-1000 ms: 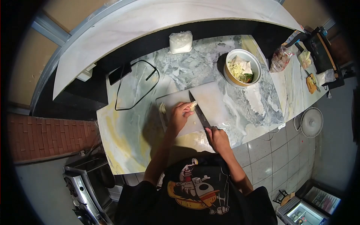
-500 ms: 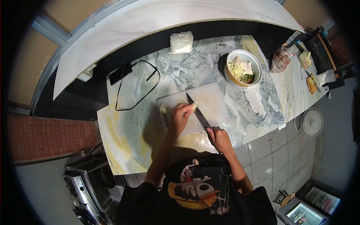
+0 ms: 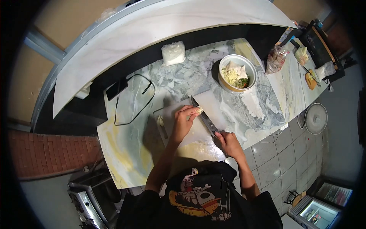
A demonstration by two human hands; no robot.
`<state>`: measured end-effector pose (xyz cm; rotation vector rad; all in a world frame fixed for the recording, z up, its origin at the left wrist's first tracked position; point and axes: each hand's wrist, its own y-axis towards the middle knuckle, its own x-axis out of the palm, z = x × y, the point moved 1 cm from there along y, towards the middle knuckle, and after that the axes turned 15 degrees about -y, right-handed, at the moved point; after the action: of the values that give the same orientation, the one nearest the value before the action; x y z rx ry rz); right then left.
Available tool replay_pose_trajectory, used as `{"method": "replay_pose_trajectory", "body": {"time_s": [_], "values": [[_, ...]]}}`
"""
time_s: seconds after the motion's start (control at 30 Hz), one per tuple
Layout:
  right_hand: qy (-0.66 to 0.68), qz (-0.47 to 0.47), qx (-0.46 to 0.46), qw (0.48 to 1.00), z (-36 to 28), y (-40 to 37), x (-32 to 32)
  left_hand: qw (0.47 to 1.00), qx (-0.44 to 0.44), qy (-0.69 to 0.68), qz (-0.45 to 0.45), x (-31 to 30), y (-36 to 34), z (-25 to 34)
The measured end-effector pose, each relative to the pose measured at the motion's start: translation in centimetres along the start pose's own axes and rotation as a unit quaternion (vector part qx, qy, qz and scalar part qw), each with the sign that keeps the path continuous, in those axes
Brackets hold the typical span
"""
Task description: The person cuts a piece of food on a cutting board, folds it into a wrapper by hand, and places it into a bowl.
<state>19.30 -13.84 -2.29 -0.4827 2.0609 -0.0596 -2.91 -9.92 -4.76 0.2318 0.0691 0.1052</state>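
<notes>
My right hand [image 3: 229, 144] is wrapped around the handle of a kitchen knife [image 3: 207, 122], its dark blade pointing up and left over the white cutting board [image 3: 215, 101]. My left hand [image 3: 184, 121] pinches a small clump of pale chopped vegetable [image 3: 199, 110], perhaps cabbage, right against the blade. The fingers partly cover the clump. Another pale vegetable piece [image 3: 160, 121] lies near the board's left edge, above its handle slot. A tiny scrap sits on the board below the left hand.
Behind the board, to the right, stands a round tub [image 3: 252, 72] with shredded pale vegetable, white pieces and greens. A bag of white powder [image 3: 173, 53] rests at the back. A black strap [image 3: 115, 114] and a dark phone-like slab [image 3: 117, 89] lie left. Bagged food [image 3: 277, 59] stands far right.
The whole view has rotated and shifted slightly with my head. Both hands keep their holds, with the clump still beside the blade.
</notes>
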Motion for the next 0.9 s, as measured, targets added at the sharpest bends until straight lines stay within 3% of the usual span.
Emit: {"method": "replay_pose_trajectory", "body": {"time_s": [0.07,0.23,0.4,0.47,0.6,0.73,0.9], "values": [[0.012,-0.032,0.045,0.998,-0.2,0.2,-2.5,1.000,0.005,-0.007,-0.015,1.1,1.7,0.7],[0.034,0.100,0.038,0.994,1.5,1.0,-6.9,0.995,0.059,-0.006,-0.084,5.2,7.9,4.6],[-0.023,0.134,0.108,0.985,1.1,2.4,-12.3,0.987,0.069,-0.032,-0.140,9.0,14.2,5.4],[-0.073,0.205,0.106,0.970,1.4,3.3,-12.9,0.984,0.086,-0.081,-0.134,10.0,16.0,5.1],[-0.194,0.239,0.080,0.948,3.8,5.7,-11.7,0.987,0.066,-0.044,-0.139,9.7,18.1,3.1],[-0.180,0.223,0.091,0.954,4.2,6.6,-11.1,0.989,0.010,0.005,-0.147,8.5,18.5,1.9],[-0.143,0.242,0.118,0.953,4.3,6.9,-10.4,0.988,0.015,-0.003,-0.156,9.1,18.7,0.8]]}}
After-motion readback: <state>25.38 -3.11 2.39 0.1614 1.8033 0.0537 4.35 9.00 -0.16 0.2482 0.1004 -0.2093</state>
